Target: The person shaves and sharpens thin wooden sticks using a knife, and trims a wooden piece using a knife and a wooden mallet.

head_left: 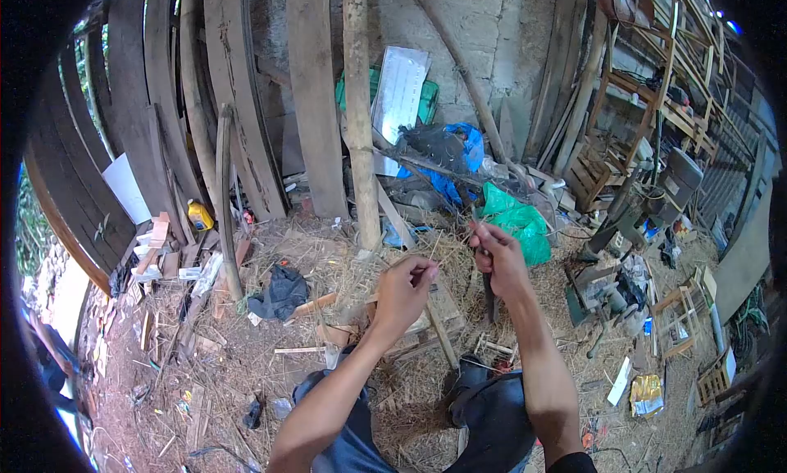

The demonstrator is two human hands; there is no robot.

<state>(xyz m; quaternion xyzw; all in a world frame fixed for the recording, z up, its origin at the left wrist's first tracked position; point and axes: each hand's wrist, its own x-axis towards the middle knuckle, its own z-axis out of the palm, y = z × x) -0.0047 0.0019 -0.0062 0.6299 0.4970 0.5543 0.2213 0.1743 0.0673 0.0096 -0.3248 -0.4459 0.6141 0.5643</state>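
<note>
My left hand [402, 294] is closed in a pinch in front of me, with a thin pale strip [434, 247] at its fingertips. To its right and slightly higher, my right hand [498, 261] is closed around a long, dark, narrow knife-like tool [489, 301]. Part of that tool shows below the fist, and the rest is hidden by the fingers. The two hands are apart. Beneath them, a small wooden frame [443, 311] and a slanting stick [441, 334] stand between my legs.
Straw and wood scraps cover the ground. A wooden post [358, 120] rises ahead, with a green plastic bag [518, 223] and a blue tarp [443, 182] beyond. A black bag [280, 293] and yellow bottle [199, 216] lie left. A machine [631, 219] stands right.
</note>
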